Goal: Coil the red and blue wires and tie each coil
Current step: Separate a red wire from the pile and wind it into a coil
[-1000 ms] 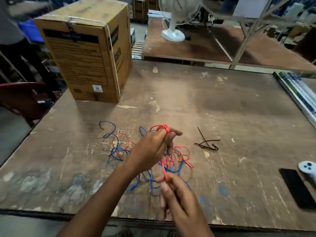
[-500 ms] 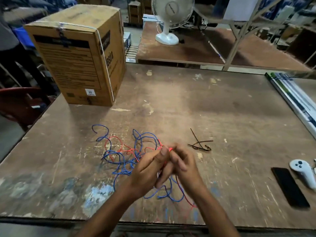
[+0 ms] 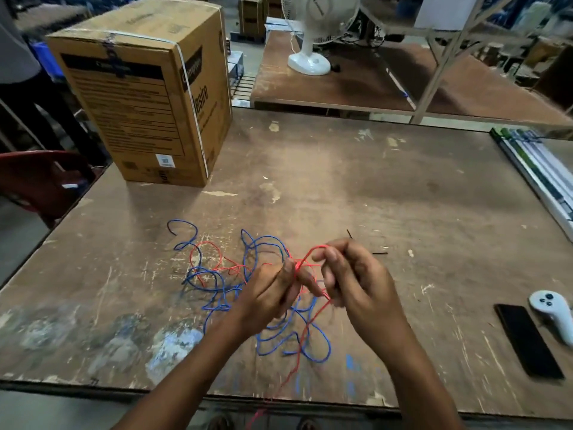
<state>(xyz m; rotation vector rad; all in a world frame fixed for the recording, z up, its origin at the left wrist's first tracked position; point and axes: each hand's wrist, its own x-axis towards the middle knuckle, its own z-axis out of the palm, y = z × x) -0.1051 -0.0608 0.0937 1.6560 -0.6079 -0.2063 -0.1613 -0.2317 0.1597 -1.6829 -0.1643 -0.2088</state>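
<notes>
- The left hand (image 3: 269, 301) hovers over the scuffed brown wooden worktop (image 3: 372, 187), its grip closed in a pinch on the thin red wire (image 3: 305, 332) near the top of a small loop.
- The right hand (image 3: 356, 282) sits just beside the left, fingers curled, and its grip holds the same red wire; the loop arches over its fingertips (image 3: 325, 252).
- From the hands the red wire runs down toward the near edge of the worktop and over it.
- The thin blue wire (image 3: 217, 287) lies loose and tangled on the worktop under and to the left of the hands, mixed with further red loops; neither wire is tied.
- Short black ties (image 3: 379, 252) peek out just beyond the right hand, mostly hidden.
- A large brown cardboard box (image 3: 139, 97) stands at the far left of the worktop.
- A flat black phone (image 3: 528, 339) and a white handheld controller (image 3: 553, 315) lie side by side at the right edge.
- A white pedestal fan (image 3: 313, 32) stands on the table behind.
</notes>
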